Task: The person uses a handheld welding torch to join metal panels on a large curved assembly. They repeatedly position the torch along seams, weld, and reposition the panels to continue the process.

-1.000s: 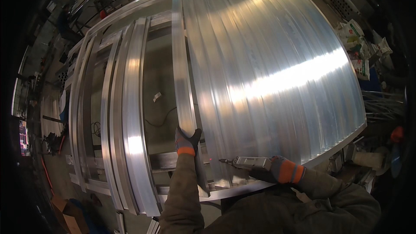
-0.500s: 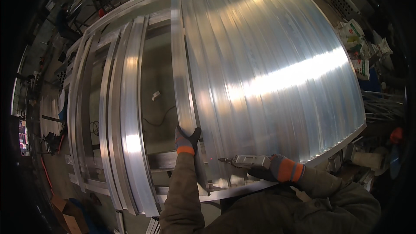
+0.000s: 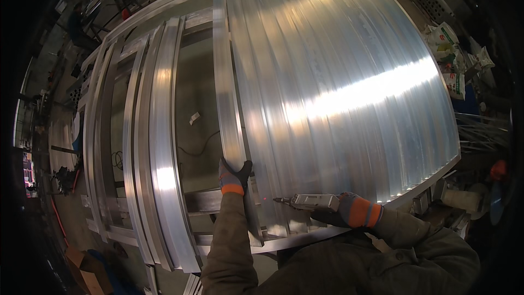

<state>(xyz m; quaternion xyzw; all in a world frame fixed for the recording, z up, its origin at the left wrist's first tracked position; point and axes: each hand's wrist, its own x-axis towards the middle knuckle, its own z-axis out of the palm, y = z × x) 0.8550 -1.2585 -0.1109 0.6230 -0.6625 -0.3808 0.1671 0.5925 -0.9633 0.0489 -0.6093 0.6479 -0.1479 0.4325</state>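
With my left hand (image 3: pixel 234 175), I grasp the metal slat (image 3: pixel 231 125) across its width, near its lower end, just beside the left edge of the ribbed panel (image 3: pixel 338 142); my right hand (image 3: pixel 352 210) is closed around the grey power tool (image 3: pixel 314 202), its tip directed left over the panel's near left corner, contact not discernible. Further left of the panel lie long metal strips (image 3: pixel 164 153); right of it, white bags (image 3: pixel 445 35).

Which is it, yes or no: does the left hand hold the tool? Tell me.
No, the right hand holds the tool, while the left hand touches a metal strip.
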